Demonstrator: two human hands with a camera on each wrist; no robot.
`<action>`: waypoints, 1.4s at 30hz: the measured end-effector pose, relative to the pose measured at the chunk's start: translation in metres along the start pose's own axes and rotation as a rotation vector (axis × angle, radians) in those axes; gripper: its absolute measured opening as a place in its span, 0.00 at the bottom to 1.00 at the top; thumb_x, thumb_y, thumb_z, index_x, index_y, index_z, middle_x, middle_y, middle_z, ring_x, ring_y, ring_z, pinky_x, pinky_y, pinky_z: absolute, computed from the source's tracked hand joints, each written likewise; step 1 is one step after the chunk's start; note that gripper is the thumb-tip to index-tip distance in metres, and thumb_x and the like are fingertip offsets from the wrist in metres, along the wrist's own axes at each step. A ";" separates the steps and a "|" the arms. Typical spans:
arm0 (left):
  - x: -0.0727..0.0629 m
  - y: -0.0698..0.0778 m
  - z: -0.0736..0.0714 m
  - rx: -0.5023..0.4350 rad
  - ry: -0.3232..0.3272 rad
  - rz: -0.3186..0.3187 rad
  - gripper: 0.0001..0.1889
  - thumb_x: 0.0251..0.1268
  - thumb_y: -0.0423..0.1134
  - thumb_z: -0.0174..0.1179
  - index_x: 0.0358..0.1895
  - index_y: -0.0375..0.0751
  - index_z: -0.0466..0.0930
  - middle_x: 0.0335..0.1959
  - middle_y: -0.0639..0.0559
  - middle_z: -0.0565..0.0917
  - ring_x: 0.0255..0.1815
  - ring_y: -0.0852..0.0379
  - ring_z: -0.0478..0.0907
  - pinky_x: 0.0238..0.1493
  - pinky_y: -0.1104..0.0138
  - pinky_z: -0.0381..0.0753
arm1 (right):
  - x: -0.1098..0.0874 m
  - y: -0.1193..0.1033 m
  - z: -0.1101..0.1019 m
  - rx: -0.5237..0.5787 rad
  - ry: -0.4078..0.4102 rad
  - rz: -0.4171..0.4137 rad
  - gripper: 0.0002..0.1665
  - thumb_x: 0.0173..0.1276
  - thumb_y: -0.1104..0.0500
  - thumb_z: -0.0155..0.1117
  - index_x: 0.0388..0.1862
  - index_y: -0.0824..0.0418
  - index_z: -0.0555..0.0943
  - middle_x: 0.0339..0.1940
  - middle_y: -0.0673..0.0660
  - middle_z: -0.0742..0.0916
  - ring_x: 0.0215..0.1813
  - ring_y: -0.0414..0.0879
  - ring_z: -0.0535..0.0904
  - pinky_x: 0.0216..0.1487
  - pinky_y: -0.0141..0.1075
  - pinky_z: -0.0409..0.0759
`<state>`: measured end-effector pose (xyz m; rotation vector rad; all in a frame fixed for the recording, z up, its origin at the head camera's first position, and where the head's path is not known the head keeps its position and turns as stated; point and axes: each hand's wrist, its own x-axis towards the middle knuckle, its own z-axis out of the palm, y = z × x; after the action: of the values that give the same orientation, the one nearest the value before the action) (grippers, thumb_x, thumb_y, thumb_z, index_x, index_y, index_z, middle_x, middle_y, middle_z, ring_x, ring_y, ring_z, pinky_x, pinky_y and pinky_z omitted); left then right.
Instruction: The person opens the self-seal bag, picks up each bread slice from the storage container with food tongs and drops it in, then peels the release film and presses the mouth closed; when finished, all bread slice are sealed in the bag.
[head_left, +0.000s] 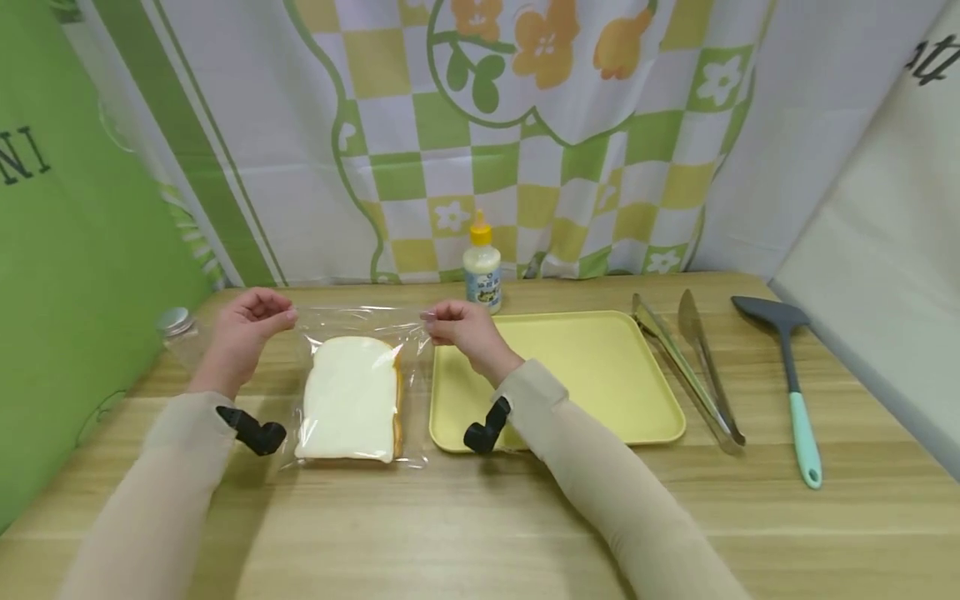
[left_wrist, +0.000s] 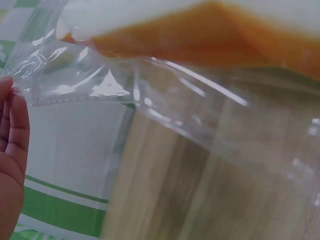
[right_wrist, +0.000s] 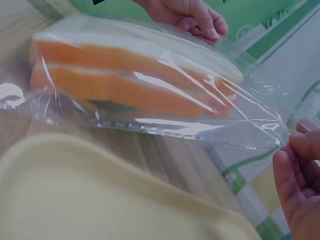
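Observation:
Two stacked slices of bread [head_left: 348, 400], white with orange-brown crust, lie inside a clear plastic bag [head_left: 414, 446] on the table's left half. The right wrist view shows both bread layers [right_wrist: 125, 82] through the film. My left hand [head_left: 251, 329] pinches the far left corner of the bag between thumb and fingers; in the left wrist view that hand [left_wrist: 12, 150] shows at the left edge. With thumb and forefinger, my right hand [head_left: 471, 332] pinches the far right corner, seen also in the right wrist view. The bag's far edge is stretched between both hands.
A yellow tray [head_left: 600, 375] lies right of the bag, partly under my right forearm. Behind it stands a squeeze bottle [head_left: 482, 271] with a yellow cap. Metal tongs [head_left: 701, 375] and a spatula [head_left: 787, 358] lie further right. A lidded clear jar [head_left: 178, 325] is at far left.

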<state>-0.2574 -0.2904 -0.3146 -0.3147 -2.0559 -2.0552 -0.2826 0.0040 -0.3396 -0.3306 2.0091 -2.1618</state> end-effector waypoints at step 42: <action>-0.002 -0.008 0.012 0.650 -0.113 -0.255 0.16 0.67 0.35 0.51 0.52 0.28 0.67 0.52 0.37 0.73 0.51 0.50 0.70 0.49 0.65 0.70 | 0.008 0.017 -0.039 -0.082 0.188 0.152 0.18 0.62 0.74 0.57 0.51 0.73 0.76 0.52 0.67 0.80 0.46 0.49 0.78 0.50 0.35 0.78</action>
<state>-0.2580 -0.2785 -0.3228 -0.0537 -2.8014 -1.3757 -0.3015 0.0375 -0.3592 0.0172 2.1470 -2.0905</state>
